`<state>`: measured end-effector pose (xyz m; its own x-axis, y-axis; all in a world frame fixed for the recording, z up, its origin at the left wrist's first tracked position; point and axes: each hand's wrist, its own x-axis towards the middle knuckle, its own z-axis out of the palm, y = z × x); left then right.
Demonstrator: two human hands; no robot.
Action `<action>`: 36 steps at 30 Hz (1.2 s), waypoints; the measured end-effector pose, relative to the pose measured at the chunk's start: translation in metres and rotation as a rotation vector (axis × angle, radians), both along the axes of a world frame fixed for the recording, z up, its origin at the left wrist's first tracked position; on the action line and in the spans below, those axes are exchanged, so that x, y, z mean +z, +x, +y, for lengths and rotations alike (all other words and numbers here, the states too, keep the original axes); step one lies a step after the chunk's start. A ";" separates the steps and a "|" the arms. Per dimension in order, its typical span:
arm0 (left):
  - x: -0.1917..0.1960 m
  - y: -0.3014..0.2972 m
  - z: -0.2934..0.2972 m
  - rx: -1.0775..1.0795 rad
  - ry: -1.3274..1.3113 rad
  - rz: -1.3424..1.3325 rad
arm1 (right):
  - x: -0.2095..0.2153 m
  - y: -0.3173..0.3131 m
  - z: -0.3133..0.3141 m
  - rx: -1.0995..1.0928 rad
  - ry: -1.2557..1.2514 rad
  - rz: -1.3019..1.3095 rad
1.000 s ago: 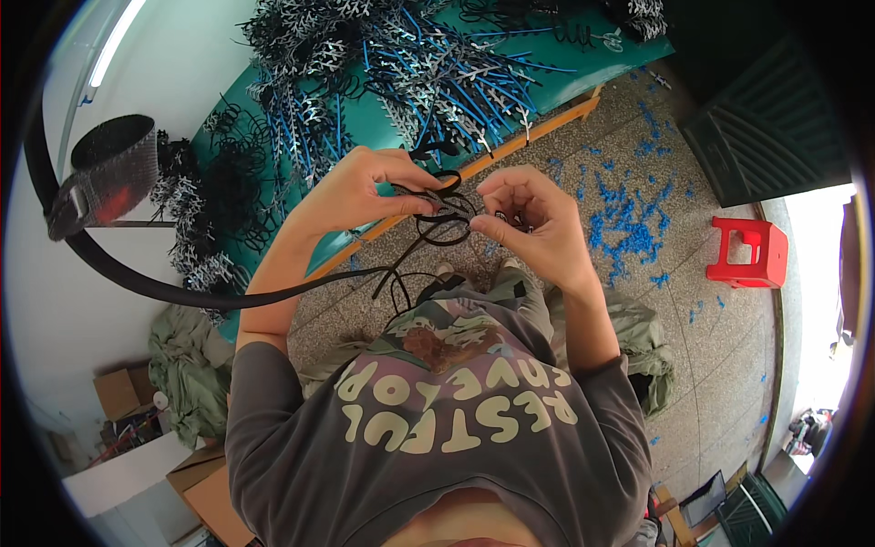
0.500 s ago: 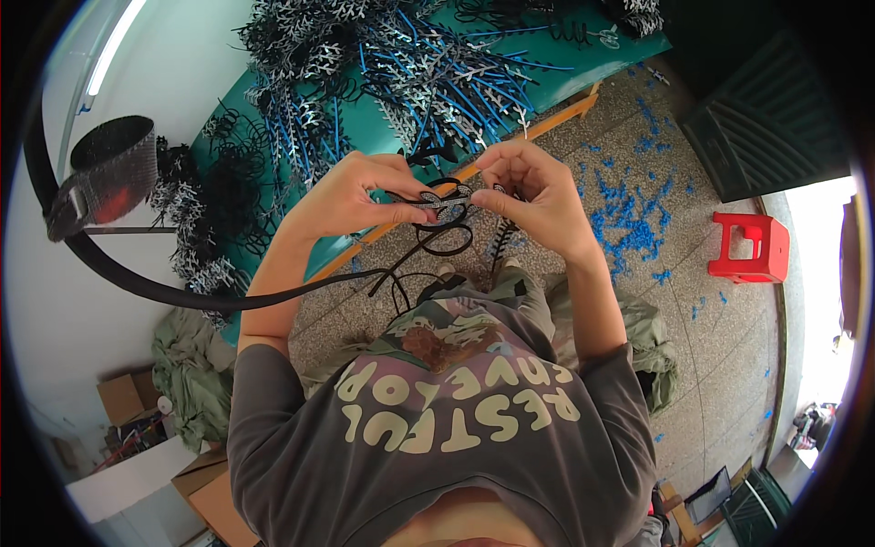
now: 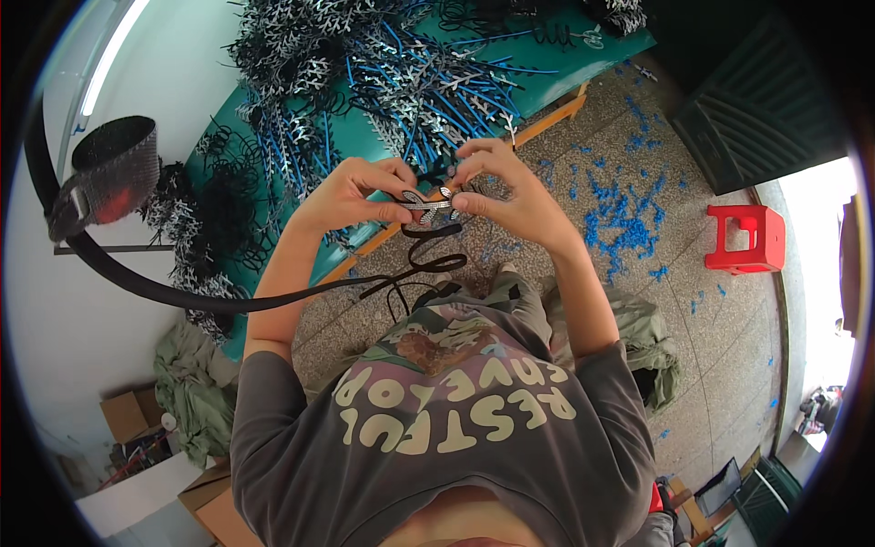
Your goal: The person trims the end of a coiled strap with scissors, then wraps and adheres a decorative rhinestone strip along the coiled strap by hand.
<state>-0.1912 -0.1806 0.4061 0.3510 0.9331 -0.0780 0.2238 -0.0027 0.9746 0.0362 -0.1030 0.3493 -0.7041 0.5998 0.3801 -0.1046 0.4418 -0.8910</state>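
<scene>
Between my hands, over the table's wooden edge, is a black-and-silver leaf-shaped strip (image 3: 427, 206). My left hand (image 3: 351, 196) pinches its left end between thumb and fingers. At its right end, my right hand (image 3: 510, 196) has thumb and fingertips closed on it. A thin black band (image 3: 442, 264) hangs in loops below the piece, in front of my shirt; where it joins is hard to make out. Beyond my hands, a heap of black-and-silver leafy strips (image 3: 301, 64) mixed with blue strips (image 3: 437, 109) lies on the green table (image 3: 556, 68).
Blue scraps (image 3: 629, 219) are scattered over the speckled floor (image 3: 711, 365). To the right stands a red plastic stool (image 3: 747, 239), near a dark ribbed panel (image 3: 766, 100). A black strap (image 3: 210, 303) curves across the left side. Cardboard boxes (image 3: 132, 415) are at lower left.
Both hands have shifted slightly left with the leaf-shaped strip, and its silver face shows more openly. The black band's loops below have changed shape and hang lower.
</scene>
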 end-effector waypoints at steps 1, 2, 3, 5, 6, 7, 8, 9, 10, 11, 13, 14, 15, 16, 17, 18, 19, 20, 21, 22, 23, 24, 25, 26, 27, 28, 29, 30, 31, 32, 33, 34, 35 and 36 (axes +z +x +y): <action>-0.005 0.000 0.004 -0.004 0.003 0.000 | -0.005 -0.001 0.001 -0.004 0.003 0.000; -0.009 0.002 0.009 -0.032 0.071 0.004 | -0.010 -0.003 0.001 0.034 -0.109 0.073; -0.013 0.002 0.013 -0.060 0.139 0.008 | -0.012 -0.003 0.002 0.073 -0.221 0.147; -0.016 -0.001 0.022 -0.078 0.084 0.048 | -0.008 0.000 0.002 0.087 -0.251 0.074; -0.014 -0.002 0.027 -0.107 -0.021 0.029 | -0.007 0.001 0.002 0.103 -0.282 0.002; -0.013 -0.002 0.033 -0.138 -0.127 0.009 | -0.009 0.000 0.002 0.099 -0.281 0.001; -0.011 -0.004 0.040 -0.223 -0.134 0.064 | -0.013 -0.004 0.000 0.091 -0.294 -0.022; -0.010 -0.005 0.047 -0.226 -0.132 0.063 | -0.015 -0.005 -0.001 0.083 -0.307 -0.045; -0.009 -0.005 0.054 -0.248 -0.186 0.156 | -0.015 -0.005 0.001 0.082 -0.305 -0.047; -0.005 -0.002 0.059 -0.269 -0.240 0.250 | -0.015 -0.005 0.004 0.055 -0.313 -0.073; 0.000 0.014 0.066 -0.301 -0.091 0.449 | -0.014 -0.003 0.008 0.030 -0.316 -0.100; 0.002 0.020 0.070 -0.309 -0.183 0.360 | -0.015 -0.003 0.009 -0.020 -0.299 -0.016; 0.004 0.023 0.072 -0.316 -0.274 0.270 | -0.016 -0.002 0.010 -0.069 -0.281 0.068; 0.001 0.025 0.074 -0.252 -0.178 0.250 | -0.018 -0.002 0.009 -0.125 -0.437 0.252; 0.002 0.026 0.074 -0.261 -0.171 0.251 | -0.021 0.001 0.008 -0.134 -0.430 0.253; 0.005 0.028 0.072 -0.250 -0.140 0.206 | -0.025 0.006 0.009 -0.167 -0.532 0.305; 0.008 0.029 0.067 -0.236 -0.112 0.162 | -0.029 0.009 0.009 -0.196 -0.636 0.358; 0.007 0.030 0.061 -0.157 -0.131 0.143 | -0.031 0.013 0.013 -0.243 -0.547 0.205; 0.008 0.032 0.059 -0.165 -0.130 0.144 | -0.031 0.018 0.012 -0.251 -0.546 0.208; 0.011 0.032 0.057 -0.148 -0.071 0.195 | -0.028 0.023 0.009 -0.185 -0.599 0.235; 0.013 0.034 0.054 -0.131 -0.012 0.244 | -0.023 0.028 0.006 -0.118 -0.652 0.262; 0.017 0.036 0.050 -0.080 -0.048 0.228 | -0.018 0.033 0.004 -0.201 -0.632 0.239; 0.015 0.033 0.048 -0.079 -0.049 0.228 | -0.013 0.038 0.003 -0.200 -0.634 0.239; 0.011 0.029 0.046 -0.091 0.078 0.295 | -0.009 0.043 0.001 -0.238 -0.506 0.281; 0.009 0.026 0.045 -0.103 0.206 0.362 | -0.003 0.047 -0.002 -0.274 -0.378 0.321; 0.009 0.026 0.042 -0.100 0.204 0.363 | 0.006 0.049 -0.007 -0.317 -0.298 0.283; 0.008 0.026 0.039 -0.091 0.216 0.317 | 0.012 0.050 -0.010 -0.316 -0.301 0.281; 0.008 0.026 0.037 -0.081 0.229 0.271 | 0.018 0.050 -0.012 -0.313 -0.284 0.261; 0.008 0.025 0.035 -0.080 0.228 0.270 | 0.021 0.050 -0.013 -0.312 -0.266 0.241; 0.008 0.023 0.033 -0.095 0.279 0.252 | 0.021 0.049 -0.012 -0.310 -0.267 0.241; 0.008 0.022 0.030 -0.110 0.329 0.235 | 0.021 0.048 -0.011 -0.287 -0.290 0.239; 0.010 0.022 0.027 -0.098 0.295 0.243 | 0.021 0.047 -0.010 -0.265 -0.312 0.238; 0.011 0.021 0.025 -0.095 0.295 0.243 | 0.020 0.044 -0.009 -0.262 -0.312 0.238; 0.011 0.020 0.023 -0.113 0.311 0.226 | 0.019 0.042 -0.009 -0.247 -0.316 0.240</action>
